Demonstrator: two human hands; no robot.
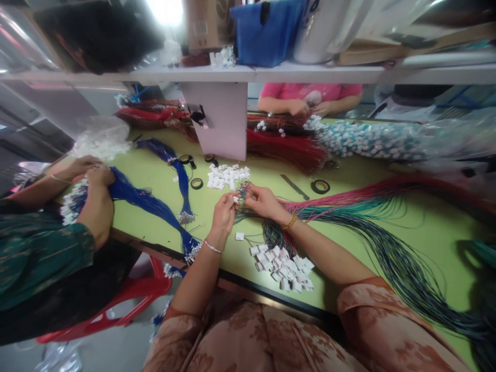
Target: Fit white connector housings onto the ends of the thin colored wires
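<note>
My left hand pinches a small white connector over the green table. My right hand is closed on the ends of thin red, green and blue wires just beside that connector. The wire bundle trails off to the right across the table. Under my right forearm lie several wires fitted with white connectors. One loose white connector sits below my left wrist.
A heap of loose white connectors lies beyond my hands, with tape rolls and a metal strip nearby. A person at the left handles blue wire bundles. Another person in pink works across the table behind red wires. A shelf stands overhead.
</note>
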